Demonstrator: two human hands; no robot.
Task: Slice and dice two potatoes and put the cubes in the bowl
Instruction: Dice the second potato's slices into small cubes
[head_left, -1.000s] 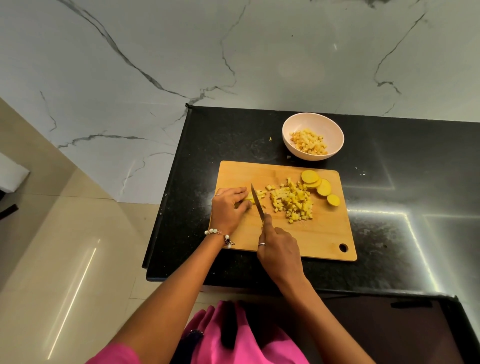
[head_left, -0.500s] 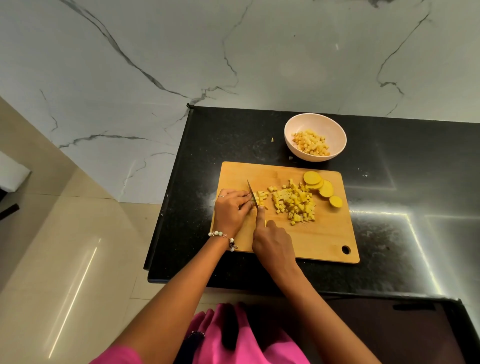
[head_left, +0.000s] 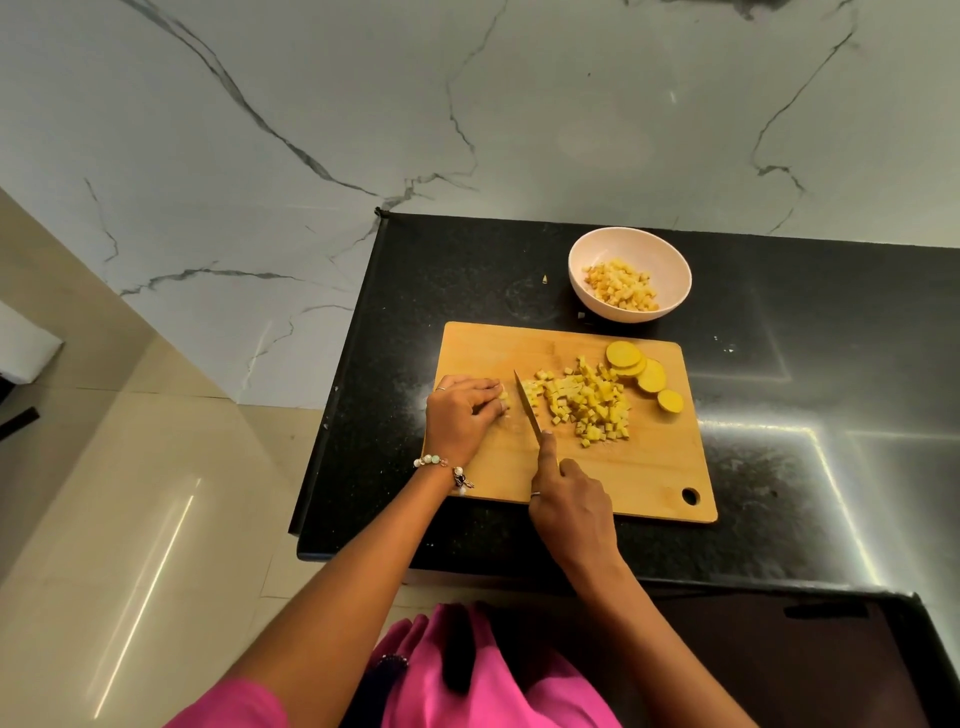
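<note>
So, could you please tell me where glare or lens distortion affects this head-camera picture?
Head view: bright streaks of glare cross the black counter right of the cutting board and the floor tiles at left; the wide lens bows the counter's edges; the potato cubes and bowl stay evenly lit and sharp.

1. Cutting board (head_left: 644, 467): one.
2. Bowl (head_left: 670, 260): one.
3. Knife (head_left: 527, 402): one.
4. Round potato slices (head_left: 623, 354): four visible.
5. Potato cubes (head_left: 592, 402): too many to count.
6. Hands: two.
</note>
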